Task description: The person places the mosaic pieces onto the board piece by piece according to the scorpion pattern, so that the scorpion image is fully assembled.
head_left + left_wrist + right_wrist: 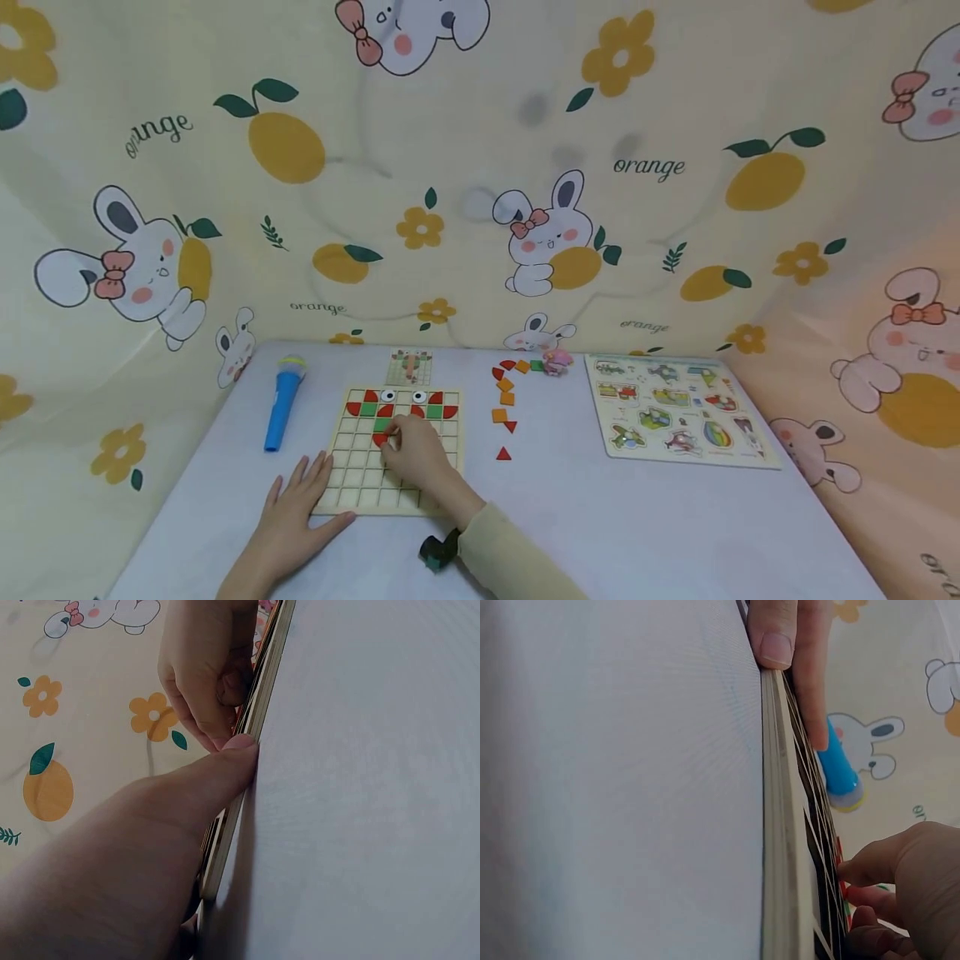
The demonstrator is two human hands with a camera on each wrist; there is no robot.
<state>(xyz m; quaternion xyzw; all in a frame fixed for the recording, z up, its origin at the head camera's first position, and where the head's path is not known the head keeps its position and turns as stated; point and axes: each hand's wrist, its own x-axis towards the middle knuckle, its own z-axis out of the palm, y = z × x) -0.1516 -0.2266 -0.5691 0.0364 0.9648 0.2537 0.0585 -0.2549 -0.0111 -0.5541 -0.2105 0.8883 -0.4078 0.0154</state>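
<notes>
A square wooden grid board [358, 482] lies on the white table. My left hand [294, 512] rests on its lower left corner with the fingers stretched out; in the left wrist view the left thumb [214, 776] lies along the board's near edge. Over the middle of the grid my right hand [416, 452] pinches a red quarter-circle piece [379, 440], just below a green square piece [381, 425]. Red and green pieces and two round eye pieces [387, 397] fill cells in the upper rows. The right fingers partly hide the cells around them.
A small pattern card [409, 368] lies behind the board. Loose orange, red and green pieces [499, 415] form a line to the right, near a pink figurine [557, 362]. A blue toy microphone [282, 408] lies left, a picture puzzle board [675, 408] right.
</notes>
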